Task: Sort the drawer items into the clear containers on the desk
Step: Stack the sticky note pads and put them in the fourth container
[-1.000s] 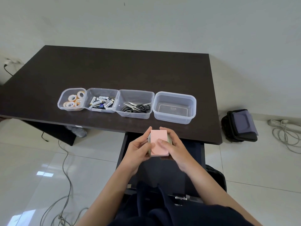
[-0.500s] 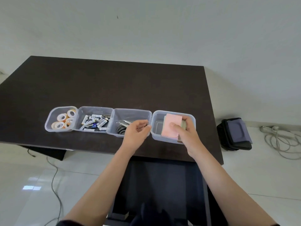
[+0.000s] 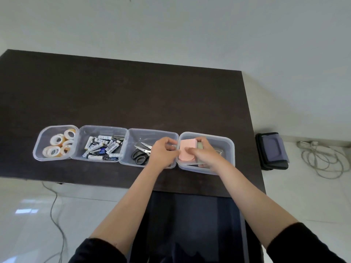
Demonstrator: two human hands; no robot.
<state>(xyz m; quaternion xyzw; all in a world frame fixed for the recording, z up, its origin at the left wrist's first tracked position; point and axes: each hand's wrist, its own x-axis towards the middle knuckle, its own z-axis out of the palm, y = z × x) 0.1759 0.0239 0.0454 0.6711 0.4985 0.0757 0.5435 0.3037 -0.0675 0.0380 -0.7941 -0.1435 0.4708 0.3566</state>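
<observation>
Four clear containers stand in a row near the front of the dark desk [image 3: 121,95]. My right hand [image 3: 204,153] grips a pink pad of sticky notes [image 3: 187,151] with a greenish pad under it, low inside the rightmost container [image 3: 227,143]. My left hand [image 3: 164,151] hovers over the third container [image 3: 152,132], fingers curled, at the wall shared with the rightmost one; whether it pinches the rim cannot be made out. Black-handled scissors [image 3: 140,153] lie in that third container.
Tape rolls [image 3: 58,146] fill the leftmost container and batteries [image 3: 103,148] the second. A dark bag [image 3: 271,150] and a coiled white cable [image 3: 322,160] lie on the floor to the right. A thin cable [image 3: 55,205] runs over the floor on the left.
My right hand has lowered the pink pad deeper into the rightmost container. My left hand has moved right, up to the wall between the third and fourth containers.
</observation>
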